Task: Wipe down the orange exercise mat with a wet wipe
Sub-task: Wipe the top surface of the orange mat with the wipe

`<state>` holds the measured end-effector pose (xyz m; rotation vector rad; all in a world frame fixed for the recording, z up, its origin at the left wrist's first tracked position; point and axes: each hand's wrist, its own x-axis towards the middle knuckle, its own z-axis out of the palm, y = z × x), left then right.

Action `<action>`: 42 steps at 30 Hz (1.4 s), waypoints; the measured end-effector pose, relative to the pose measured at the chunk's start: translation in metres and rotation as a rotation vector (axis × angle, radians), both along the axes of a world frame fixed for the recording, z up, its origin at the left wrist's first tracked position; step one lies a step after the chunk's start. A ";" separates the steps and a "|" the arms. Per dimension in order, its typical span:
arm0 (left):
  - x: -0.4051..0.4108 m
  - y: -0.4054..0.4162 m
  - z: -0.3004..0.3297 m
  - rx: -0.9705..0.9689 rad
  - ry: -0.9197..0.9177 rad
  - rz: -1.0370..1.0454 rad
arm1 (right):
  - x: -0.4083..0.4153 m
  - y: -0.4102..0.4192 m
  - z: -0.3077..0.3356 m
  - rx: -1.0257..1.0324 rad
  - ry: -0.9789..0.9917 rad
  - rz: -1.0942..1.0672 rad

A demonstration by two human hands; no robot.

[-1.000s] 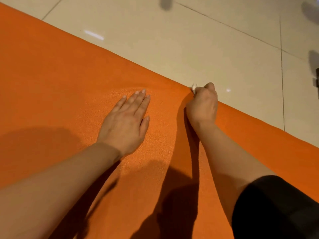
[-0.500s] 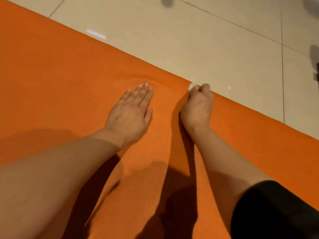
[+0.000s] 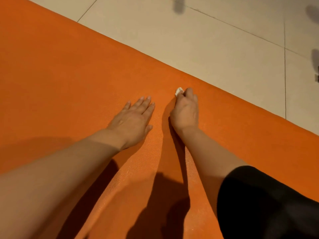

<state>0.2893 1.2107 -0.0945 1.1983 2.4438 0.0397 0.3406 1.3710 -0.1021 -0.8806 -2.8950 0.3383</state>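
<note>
The orange exercise mat (image 3: pixel 60 75) fills most of the view, its far edge running diagonally from upper left to right. My left hand (image 3: pixel 133 121) lies flat on the mat with straight fingers. Just to its right, my right hand (image 3: pixel 185 112) curls round a small white wet wipe (image 3: pixel 178 91) and presses it on the mat a short way inside the far edge. Only a bit of the wipe shows past the fingers.
Beige floor tiles (image 3: pixel 198 35) lie beyond the mat's far edge. Dark blurred shapes (image 3: pixel 178 5) sit at the top and right of the floor. A black sleeve (image 3: pixel 267 204) covers my right upper arm at the bottom right.
My right hand has drawn the wipe back from the mat's far edge toward me. The left hand stays flat on the mat, now close beside the right.
</note>
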 end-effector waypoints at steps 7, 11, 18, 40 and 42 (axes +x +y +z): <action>0.014 -0.027 0.008 -0.089 -0.029 -0.033 | 0.051 0.031 0.006 0.117 -0.110 -0.009; 0.036 -0.032 0.011 -0.080 -0.032 0.007 | 0.031 -0.017 0.007 -0.016 -0.063 -0.020; 0.051 -0.053 0.016 -0.131 -0.080 -0.033 | 0.068 0.007 0.012 0.110 -0.166 0.178; 0.135 -0.104 0.029 -0.183 -0.107 0.067 | 0.087 -0.094 0.009 0.061 -0.109 0.413; 0.140 -0.110 0.031 -0.197 -0.128 0.073 | 0.106 -0.073 0.007 0.124 -0.119 0.364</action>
